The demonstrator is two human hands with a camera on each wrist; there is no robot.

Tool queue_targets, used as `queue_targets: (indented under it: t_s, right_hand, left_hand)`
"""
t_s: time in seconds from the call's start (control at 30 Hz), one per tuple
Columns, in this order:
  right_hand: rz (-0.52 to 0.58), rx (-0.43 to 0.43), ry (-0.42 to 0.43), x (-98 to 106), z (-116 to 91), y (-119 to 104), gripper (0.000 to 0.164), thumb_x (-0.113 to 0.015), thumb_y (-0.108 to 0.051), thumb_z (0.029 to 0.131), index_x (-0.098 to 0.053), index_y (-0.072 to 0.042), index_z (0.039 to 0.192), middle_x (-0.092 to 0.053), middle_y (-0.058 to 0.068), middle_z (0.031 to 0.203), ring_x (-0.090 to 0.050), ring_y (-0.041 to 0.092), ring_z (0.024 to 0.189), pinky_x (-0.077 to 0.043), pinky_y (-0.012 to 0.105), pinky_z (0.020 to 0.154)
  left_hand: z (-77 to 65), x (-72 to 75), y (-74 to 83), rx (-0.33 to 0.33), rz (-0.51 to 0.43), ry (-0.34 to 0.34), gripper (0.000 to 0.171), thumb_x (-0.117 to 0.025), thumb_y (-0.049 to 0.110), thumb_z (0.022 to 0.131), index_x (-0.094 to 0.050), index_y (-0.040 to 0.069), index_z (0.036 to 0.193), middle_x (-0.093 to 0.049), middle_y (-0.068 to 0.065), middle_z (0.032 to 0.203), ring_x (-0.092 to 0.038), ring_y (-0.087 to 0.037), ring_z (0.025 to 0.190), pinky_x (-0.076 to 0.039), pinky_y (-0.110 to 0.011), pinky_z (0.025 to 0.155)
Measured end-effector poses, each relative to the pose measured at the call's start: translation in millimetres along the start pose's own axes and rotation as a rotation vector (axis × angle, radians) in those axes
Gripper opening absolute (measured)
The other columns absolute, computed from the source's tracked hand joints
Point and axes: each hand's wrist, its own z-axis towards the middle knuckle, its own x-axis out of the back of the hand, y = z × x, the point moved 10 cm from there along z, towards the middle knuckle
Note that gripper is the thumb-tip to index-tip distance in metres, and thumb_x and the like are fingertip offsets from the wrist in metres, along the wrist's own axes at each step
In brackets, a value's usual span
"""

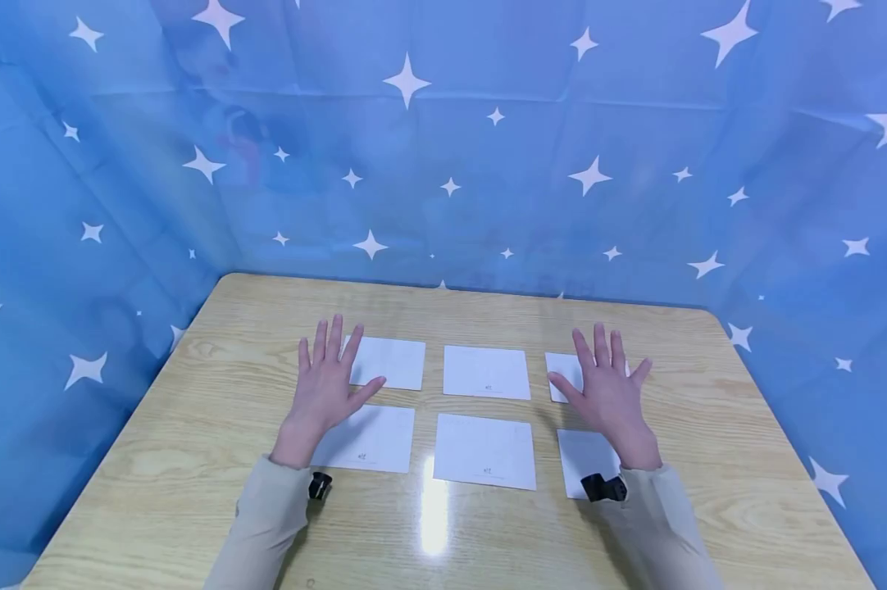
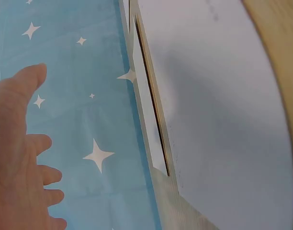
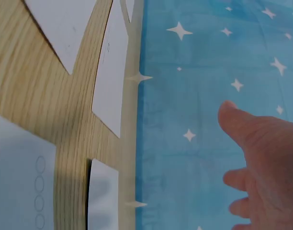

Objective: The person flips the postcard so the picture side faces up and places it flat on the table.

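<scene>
Several white cards lie on the wooden table in two rows of three. My left hand (image 1: 327,389) has its fingers spread and holds nothing; it hovers over the left edges of the back-left card (image 1: 390,363) and front-left card (image 1: 377,442). On the other side, my right hand (image 1: 609,397) is spread too, partly covering the back-right card (image 1: 565,375) and front-right card (image 1: 582,459). Between the hands lie the back-middle card (image 1: 486,372) and front-middle card (image 1: 484,451). A column of printed circles shows on one card (image 3: 27,177) in the right wrist view.
The light wooden table (image 1: 156,459) has rounded far corners. A blue curtain (image 1: 488,205) with white stars hangs behind it and along both sides. Black straps sit at both sleeve cuffs. Light glares off the tabletop near the front-middle card.
</scene>
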Motion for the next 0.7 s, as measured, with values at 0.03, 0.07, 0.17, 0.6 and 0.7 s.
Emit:
queue_targets:
  t_s: [0.03,0.07,0.17,0.6,0.7]
  right_hand:
    - [0.001,0.003,0.000,0,1,-1,0.078,-0.052,-0.052,0.090,-0.025,-0.005,0.147,-0.010,0.026,0.152,0.002,0.042,0.139,0.005,0.078,0.092]
    - [0.003,0.006,0.000,0,1,-2,0.078,-0.051,-0.052,0.090,-0.025,-0.005,0.147,-0.010,0.026,0.152,0.002,0.042,0.140,0.005,0.078,0.092]
    - [0.014,0.025,0.008,-1,4,-7,0.078,-0.052,-0.050,0.091,-0.024,-0.005,0.147,-0.010,0.026,0.152,0.002,0.041,0.140,0.003,0.078,0.092]
    - [0.206,0.170,0.063,1,25,-47,0.073,-0.063,-0.036,0.089,-0.030,-0.001,0.145,-0.021,0.026,0.150,-0.018,0.044,0.136,-0.012,0.070,0.100]
    - [0.285,0.193,0.065,-2,32,-57,0.072,-0.065,-0.029,0.088,-0.031,0.002,0.143,-0.026,0.026,0.148,-0.024,0.043,0.134,-0.021,0.063,0.103]
  left_hand:
    - [0.2,0.2,-0.3,0.000,-0.005,0.000,0.085,-0.056,0.055,0.085,-0.024,0.009,0.149,-0.008,-0.021,0.154,-0.003,-0.040,0.140,-0.003,-0.062,0.107]
    - [0.6,0.6,-0.9,0.000,-0.009,0.000,0.085,-0.056,0.055,0.085,-0.024,0.009,0.149,-0.008,-0.021,0.154,-0.003,-0.040,0.140,-0.004,-0.062,0.107]
    - [2.4,1.2,-3.8,-0.002,-0.029,-0.002,0.086,-0.059,0.053,0.083,-0.025,0.007,0.148,-0.011,-0.022,0.153,-0.006,-0.042,0.139,-0.005,-0.063,0.106]
    - [21.3,-0.6,-26.1,-0.020,-0.208,-0.057,0.081,-0.068,0.037,0.083,-0.030,-0.004,0.143,-0.034,-0.029,0.142,-0.026,-0.046,0.132,-0.022,-0.063,0.103]
    - [27.2,-3.0,-29.9,-0.020,-0.277,-0.081,0.079,-0.069,0.032,0.084,-0.032,-0.006,0.141,-0.037,-0.028,0.141,-0.033,-0.045,0.129,-0.028,-0.057,0.103]
